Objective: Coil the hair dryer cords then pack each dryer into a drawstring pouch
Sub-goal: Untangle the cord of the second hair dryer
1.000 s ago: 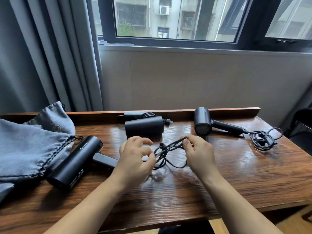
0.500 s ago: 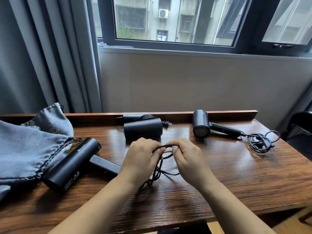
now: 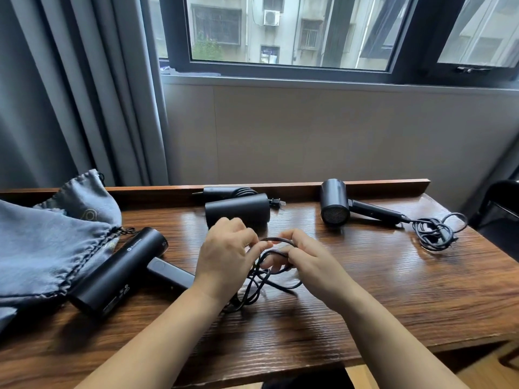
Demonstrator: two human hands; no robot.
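Observation:
Three black hair dryers lie on the wooden table [image 3: 393,299]. The left dryer [image 3: 118,270] lies near me, and its black cord [image 3: 264,279] runs to my hands. My left hand [image 3: 224,256] and my right hand [image 3: 306,259] both pinch loops of this cord just above the table's middle. The middle dryer [image 3: 238,211] lies at the back with its cord wrapped and the plug showing. At the right lies the third dryer [image 3: 337,206], with a loose cord bundle [image 3: 435,231] beside it. Grey drawstring pouches [image 3: 47,242] are heaped at the left.
A raised wooden lip [image 3: 365,185] runs along the table's back edge under the window. Grey curtains [image 3: 70,94] hang at the left. A dark chair [image 3: 502,209] stands off the table's right end.
My hands came closer together and gathered the cord into tighter loops. The view shifted slightly; the dryers and pouches have not moved.

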